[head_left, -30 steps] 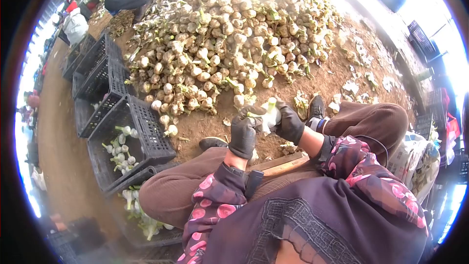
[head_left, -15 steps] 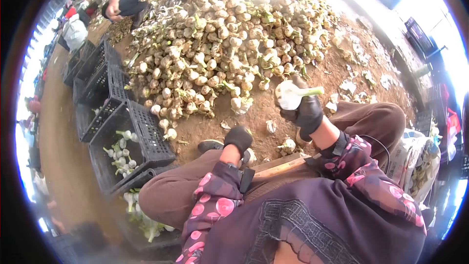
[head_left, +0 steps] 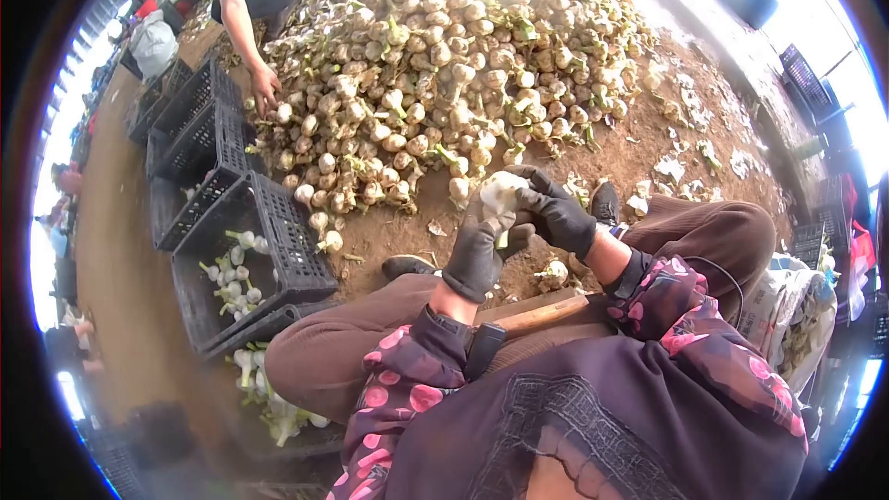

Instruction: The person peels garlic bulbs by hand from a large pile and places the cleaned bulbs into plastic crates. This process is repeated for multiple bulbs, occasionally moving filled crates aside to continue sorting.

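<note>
Both my hands wear black gloves and meet on one white garlic bulb (head_left: 500, 194) in front of my knees. My left hand (head_left: 477, 255) grips it from below, around the green stem. My right hand (head_left: 556, 213) closes over its right side. A big heap of garlic bulbs (head_left: 444, 65) with green stems covers the dirt ground just beyond my hands. A wooden handle (head_left: 542, 315) lies across my lap.
Black plastic crates (head_left: 278, 241) stand to my left, the nearest holding several trimmed bulbs (head_left: 227, 273). Another person in a blue top reaches a hand (head_left: 264, 88) into the heap's far left side. Peel scraps (head_left: 685, 153) litter the ground at right. A white sack (head_left: 778, 296) sits by my right knee.
My right hand had lifted the bulb up and right while my left dropped to my knee; now both hands are back together on the bulb. The other person's hand has reached into the heap.
</note>
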`<state>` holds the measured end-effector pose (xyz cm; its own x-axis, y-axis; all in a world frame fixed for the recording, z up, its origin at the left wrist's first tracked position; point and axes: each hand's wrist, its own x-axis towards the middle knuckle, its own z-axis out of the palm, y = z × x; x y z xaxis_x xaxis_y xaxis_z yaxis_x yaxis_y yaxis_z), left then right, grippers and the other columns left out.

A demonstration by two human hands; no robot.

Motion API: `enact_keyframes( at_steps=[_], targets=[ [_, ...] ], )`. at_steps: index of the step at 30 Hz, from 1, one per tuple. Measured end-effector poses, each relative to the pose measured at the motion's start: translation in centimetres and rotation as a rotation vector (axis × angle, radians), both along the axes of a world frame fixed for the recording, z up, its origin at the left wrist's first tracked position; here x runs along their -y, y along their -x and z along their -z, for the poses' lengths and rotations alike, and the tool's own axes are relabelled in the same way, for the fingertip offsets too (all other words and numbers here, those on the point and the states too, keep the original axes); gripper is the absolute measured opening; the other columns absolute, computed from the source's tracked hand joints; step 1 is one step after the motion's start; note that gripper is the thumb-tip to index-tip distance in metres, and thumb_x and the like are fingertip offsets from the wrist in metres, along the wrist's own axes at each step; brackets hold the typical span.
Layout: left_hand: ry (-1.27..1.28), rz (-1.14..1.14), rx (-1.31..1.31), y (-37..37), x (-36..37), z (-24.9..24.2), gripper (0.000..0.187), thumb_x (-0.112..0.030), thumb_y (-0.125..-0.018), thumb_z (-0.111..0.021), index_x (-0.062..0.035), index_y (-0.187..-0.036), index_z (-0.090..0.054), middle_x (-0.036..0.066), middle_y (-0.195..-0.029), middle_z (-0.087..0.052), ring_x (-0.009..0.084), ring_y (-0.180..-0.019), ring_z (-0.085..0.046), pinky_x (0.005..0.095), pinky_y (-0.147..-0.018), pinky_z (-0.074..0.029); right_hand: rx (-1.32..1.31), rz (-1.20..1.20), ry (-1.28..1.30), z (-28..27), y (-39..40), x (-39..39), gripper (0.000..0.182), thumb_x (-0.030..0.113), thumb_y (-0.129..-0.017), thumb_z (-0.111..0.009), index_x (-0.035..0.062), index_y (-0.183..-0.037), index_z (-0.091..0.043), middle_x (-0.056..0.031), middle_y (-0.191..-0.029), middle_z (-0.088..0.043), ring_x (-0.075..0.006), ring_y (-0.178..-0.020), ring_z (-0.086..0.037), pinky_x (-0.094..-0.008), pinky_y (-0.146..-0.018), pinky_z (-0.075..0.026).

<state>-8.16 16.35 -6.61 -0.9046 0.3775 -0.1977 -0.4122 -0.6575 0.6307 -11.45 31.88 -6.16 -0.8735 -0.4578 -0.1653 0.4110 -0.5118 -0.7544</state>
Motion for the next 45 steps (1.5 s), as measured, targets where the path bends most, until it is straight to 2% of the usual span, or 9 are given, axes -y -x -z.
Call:
enact_keyframes(
  at_steps=[4, 15, 23, 29, 31, 36, 39, 42, 45],
  targets=[
    [0.459, -0.165, 0.005, -0.3, 0.1, 1.3, 0.059, -0.006, -0.09, -0.047, -0.0169, -0.142, -0.021, 0.009, -0.109, -0.059, 0.0144, -0.074, -0.064, 0.0253, -0.062, -0.054, -0.448, 0.182, -1.116, 0.0, 0.4, 0.7, 0.03, 0.027, -0.084, -0.065, 0.0014, -0.101, -0.065, -0.0146, -0.08, -0.067, -0.0203, -0.076, -0.066, -0.0326, -0.071, -0.05],
    [1.353, -0.107, -0.342, -1.0, -0.3, -0.2, 0.076, -0.02, -0.087, -0.053, -0.0118, -0.145, -0.006, 0.025, -0.108, -0.06, 0.04, -0.09, -0.061, 0.0442, -0.074, -0.05, -0.498, 0.093, -1.492, -1.9, -0.9, 2.7, 0.026, 0.027, -0.077, -0.059, 0.0035, -0.075, -0.07, -0.0171, -0.067, -0.064, -0.0284, -0.06, -0.064, -0.0379, -0.064, -0.05],
    [0.197, -0.214, 0.083, -0.5, 0.2, -0.5, 0.06, 0.0, -0.084, -0.041, -0.0123, -0.141, -0.027, 0.002, -0.083, -0.058, 0.0044, -0.053, -0.044, 0.0157, -0.054, -0.042, 0.157, 0.224, -0.617, 0.3, 0.5, 0.2, 0.019, 0.014, -0.079, -0.059, -0.0043, -0.073, -0.06, -0.0111, -0.064, -0.06, -0.0207, -0.054, -0.06, -0.0305, -0.047, -0.05],
    [-0.233, -0.079, 0.204, -1.1, 0.8, -0.7, 0.03, -0.014, -0.09, -0.043, -0.0096, -0.119, -0.051, 0.002, -0.079, -0.057, 0.0067, -0.045, -0.041, 0.0276, -0.055, -0.042, -0.003, 0.307, -0.989, 5.0, 2.7, -2.3, 0.016, 0.013, -0.079, -0.059, -0.0014, -0.071, -0.06, -0.0063, -0.061, -0.057, -0.0174, -0.052, -0.057, -0.0282, -0.046, -0.045],
    [-0.461, 0.093, 0.07, -0.9, 1.0, 0.3, 0.028, -0.015, -0.09, -0.044, -0.0065, -0.116, -0.051, 0.002, -0.078, -0.057, 0.0083, -0.048, -0.044, 0.0277, -0.058, -0.043, 0.085, 0.595, -0.521, 4.8, 4.4, -2.6, 0.014, 0.012, -0.082, -0.056, 0.0011, -0.075, -0.062, -0.0044, -0.063, -0.058, -0.0141, -0.051, -0.054, -0.0259, -0.049, -0.043],
    [-0.452, 0.222, -0.131, -0.7, 1.5, -0.3, 0.048, -0.01, -0.083, -0.048, -0.0044, -0.13, -0.042, 0.009, -0.093, -0.06, 0.0155, -0.061, -0.054, 0.0301, -0.06, -0.044, 0.119, 0.911, -0.146, 3.8, 8.9, -7.0, 0.009, 0.005, -0.082, -0.053, 0.0058, -0.078, -0.061, -0.0105, -0.078, -0.062, -0.0217, -0.074, -0.062, -0.0367, -0.07, -0.055],
    [-0.336, 0.174, -0.112, -0.8, 1.7, -1.7, 0.074, 0.004, -0.071, -0.047, -0.0062, -0.143, -0.029, 0.015, -0.11, -0.059, 0.0223, -0.078, -0.06, 0.0327, -0.062, -0.046, -0.256, 0.323, -0.789, 6.6, 7.9, -10.3, 0.018, 0.019, -0.085, -0.06, 0.0023, -0.091, -0.06, -0.0097, -0.085, -0.063, -0.0216, -0.076, -0.062, -0.0346, -0.07, -0.055],
    [0.008, 0.18, -0.271, -0.6, 1.9, -1.5, 0.078, 0.01, -0.071, -0.048, -0.0104, -0.143, -0.029, 0.015, -0.12, -0.056, 0.0194, -0.087, -0.06, 0.0303, -0.066, -0.051, 0.389, -0.087, -0.108, 0.4, 3.3, -5.7, 0.031, 0.027, -0.086, -0.064, 0.0, -0.101, -0.062, -0.0102, -0.09, -0.065, -0.0202, -0.08, -0.064, -0.0307, -0.072, -0.053],
    [0.133, 0.204, -0.244, -0.6, 1.6, -1.8, 0.083, 0.014, -0.07, -0.05, -0.018, -0.144, -0.031, 0.01, -0.102, -0.061, 0.0177, -0.077, -0.06, 0.0286, -0.065, -0.049, 0.015, -0.156, -0.256, -3.0, 1.3, -1.9, 0.029, 0.025, -0.089, -0.062, 0.0004, -0.104, -0.065, -0.0077, -0.09, -0.067, -0.015, -0.08, -0.063, -0.0279, -0.07, -0.052]
  ],
)
